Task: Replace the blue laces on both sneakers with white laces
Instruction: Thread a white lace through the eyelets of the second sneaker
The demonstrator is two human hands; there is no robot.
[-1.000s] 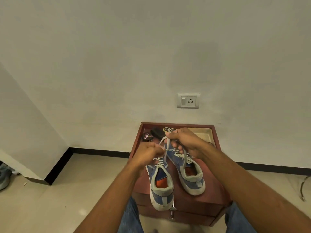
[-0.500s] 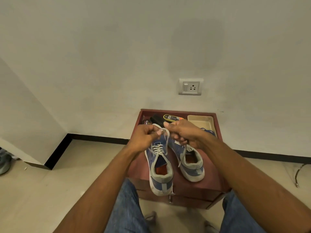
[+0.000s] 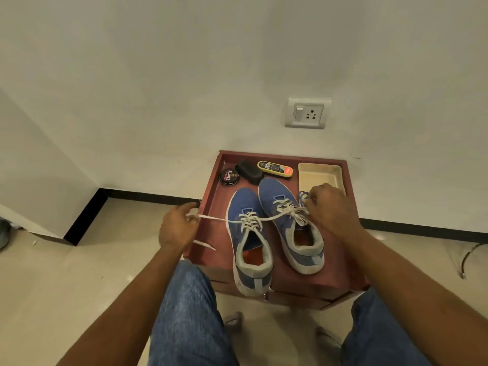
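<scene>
Laces (image 3: 266,218): white, threaded in both sneakers on table (image 3: 340,262), one strand taut between hands.
Left hand (image 3: 177,226): pinched lace end, left of table.
Right hand (image 3: 330,207): curled on lace by tray (image 3: 320,169).
Risk: hard pull might have dragged sneakers (image 3: 274,228) off.

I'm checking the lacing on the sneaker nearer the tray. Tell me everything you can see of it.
The right sneaker is blue, fabric-looking, with a grey collar, pale sole and orange insole. It stands upright on the red-brown table, toe toward the wall, beside its pair. White laces cross its eyelets; one end stretches taut to the left hand, the other goes to the right hand.
</scene>
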